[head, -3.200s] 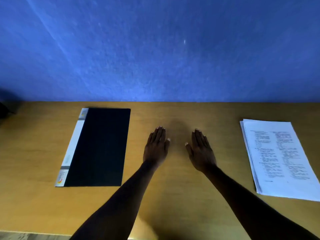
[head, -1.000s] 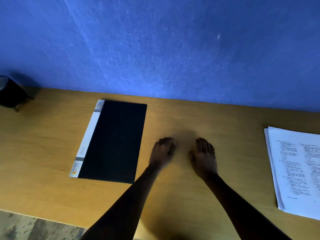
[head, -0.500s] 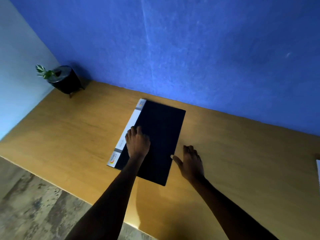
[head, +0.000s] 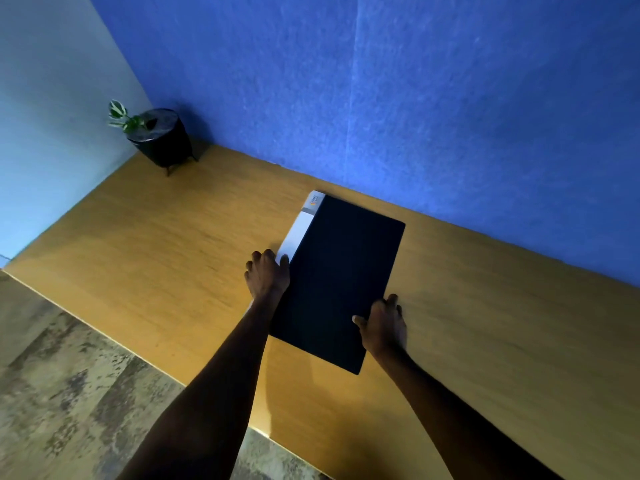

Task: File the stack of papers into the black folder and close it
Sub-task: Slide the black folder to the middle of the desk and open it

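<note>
The black folder (head: pixel 341 268) with a white spine strip lies closed on the wooden table (head: pixel 156 258), set at an angle near the blue wall. My left hand (head: pixel 266 277) grips its left edge at the white spine, fingers curled over it. At the folder's right edge, my right hand (head: pixel 382 323) holds on with the thumb on the cover. The stack of papers is out of view.
A black pot with a small green plant (head: pixel 159 135) stands in the table's far left corner. The table's front edge (head: pixel 145 358) runs diagonally, with mottled floor below it. The blue wall is close behind the folder.
My view has swung left, so the papers left the frame. Both hands moved from the bare table onto the folder and now hold its left and right edges.
</note>
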Demonstrator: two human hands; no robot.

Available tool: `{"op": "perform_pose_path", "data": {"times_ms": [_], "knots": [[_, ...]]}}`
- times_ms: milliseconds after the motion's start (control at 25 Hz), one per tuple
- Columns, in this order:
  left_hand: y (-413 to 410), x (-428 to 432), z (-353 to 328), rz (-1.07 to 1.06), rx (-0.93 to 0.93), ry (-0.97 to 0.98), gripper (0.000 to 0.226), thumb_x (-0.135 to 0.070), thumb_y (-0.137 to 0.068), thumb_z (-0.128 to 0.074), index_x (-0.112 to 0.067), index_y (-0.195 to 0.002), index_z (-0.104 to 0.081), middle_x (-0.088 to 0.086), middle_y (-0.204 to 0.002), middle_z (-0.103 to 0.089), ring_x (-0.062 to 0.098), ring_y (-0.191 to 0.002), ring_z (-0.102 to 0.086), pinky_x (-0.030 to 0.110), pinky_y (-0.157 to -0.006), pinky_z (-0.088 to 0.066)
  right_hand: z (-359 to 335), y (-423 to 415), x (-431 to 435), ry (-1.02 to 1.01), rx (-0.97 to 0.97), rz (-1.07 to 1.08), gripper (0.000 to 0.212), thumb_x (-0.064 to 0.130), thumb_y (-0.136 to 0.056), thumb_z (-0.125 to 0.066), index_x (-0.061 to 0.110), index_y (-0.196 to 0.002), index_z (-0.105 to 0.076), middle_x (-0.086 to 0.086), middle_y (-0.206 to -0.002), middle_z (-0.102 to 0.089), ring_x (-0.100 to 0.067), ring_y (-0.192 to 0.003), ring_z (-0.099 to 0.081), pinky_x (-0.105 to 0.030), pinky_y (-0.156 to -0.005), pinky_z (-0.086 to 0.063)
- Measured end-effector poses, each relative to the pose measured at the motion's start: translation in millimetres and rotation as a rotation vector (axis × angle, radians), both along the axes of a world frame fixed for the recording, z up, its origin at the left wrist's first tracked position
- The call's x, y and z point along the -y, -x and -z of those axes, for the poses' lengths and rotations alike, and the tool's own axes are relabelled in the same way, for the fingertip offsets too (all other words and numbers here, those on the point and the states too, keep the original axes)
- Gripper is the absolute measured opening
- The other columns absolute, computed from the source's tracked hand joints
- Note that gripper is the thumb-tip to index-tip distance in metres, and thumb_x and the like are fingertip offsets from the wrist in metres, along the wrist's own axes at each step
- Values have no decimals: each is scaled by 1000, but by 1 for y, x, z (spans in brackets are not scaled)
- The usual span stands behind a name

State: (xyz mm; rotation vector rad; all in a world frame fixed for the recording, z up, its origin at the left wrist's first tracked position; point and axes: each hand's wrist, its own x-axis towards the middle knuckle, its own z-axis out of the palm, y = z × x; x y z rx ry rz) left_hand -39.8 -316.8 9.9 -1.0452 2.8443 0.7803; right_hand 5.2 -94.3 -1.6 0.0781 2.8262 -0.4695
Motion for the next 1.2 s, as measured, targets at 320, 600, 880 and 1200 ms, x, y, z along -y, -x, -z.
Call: {"op": "perform_pose_path", "data": {"times_ms": [320, 600, 880, 1200], "knots": [[7, 13, 5, -118, -155, -255, 43, -44, -90, -60, -6, -110, -65, 18, -117, -66, 36, -111, -57, 41, -88, -45, 3, -2, -2, 112, -20, 50, 41, 34, -86, -71, 8, -113, -57, -12, -123, -51, -27, -108, -58, -38, -85, -57], [2, 8, -2, -82, -287, -278, 36, -39, -91, -63, -8, -106, -75, 17, -109, -74, 36, -102, -64, 34, -85, -48, -4, -1, -24, 327, -18, 160, 54, 35, -90, -67, 5, -133, -53, -16, -130, -54, -26, -110, -60, -28, -79, -52], [0, -22, -16, -83, -376, -325, 34, -35, -91, -65, -5, -104, -76, 20, -106, -74, 36, -100, -66, 29, -82, -44, -14, -1, -53, 597, -3, 404, 45, 29, -89, -70, 3, -123, -58, -16, -119, -67, -26, -102, -65, -26, -74, -49], [-9, -84, -24, -43, -367, -417, 34, -35, -92, -63, -5, -100, -76, 18, -104, -75, 37, -103, -64, 33, -89, -46, -18, -11, -119, 689, -53, 556, 35, 19, -87, -73, 7, -118, -66, -9, -111, -71, -16, -93, -63, -27, -78, -51]]}}
